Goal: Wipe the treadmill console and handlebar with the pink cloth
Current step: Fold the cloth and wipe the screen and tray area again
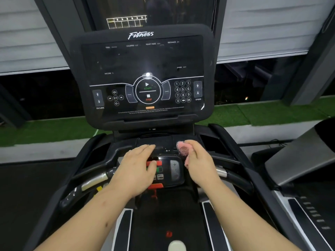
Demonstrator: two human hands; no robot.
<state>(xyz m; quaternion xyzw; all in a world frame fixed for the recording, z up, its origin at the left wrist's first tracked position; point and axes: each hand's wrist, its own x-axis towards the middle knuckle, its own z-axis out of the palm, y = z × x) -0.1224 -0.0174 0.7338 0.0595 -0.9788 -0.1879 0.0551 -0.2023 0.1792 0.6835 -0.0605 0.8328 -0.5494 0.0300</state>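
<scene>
The handlebar [94,181] runs out at eight o'clock of the left hand [136,169], which lies flat with straight fingers over the left half of the lower button panel [175,171], thumb across its red and green buttons [159,163]. At the panel's two o'clock the right hand [200,165] is curled tight around the bunched pink cloth [182,149], which pokes out at the hand's eleven o'clock; the dark console [143,69] stands at twelve o'clock beyond both hands.

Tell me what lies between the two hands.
Head view: the small control panel, its red button and green button by the left hand, grey rocker nearer the right hand.
</scene>
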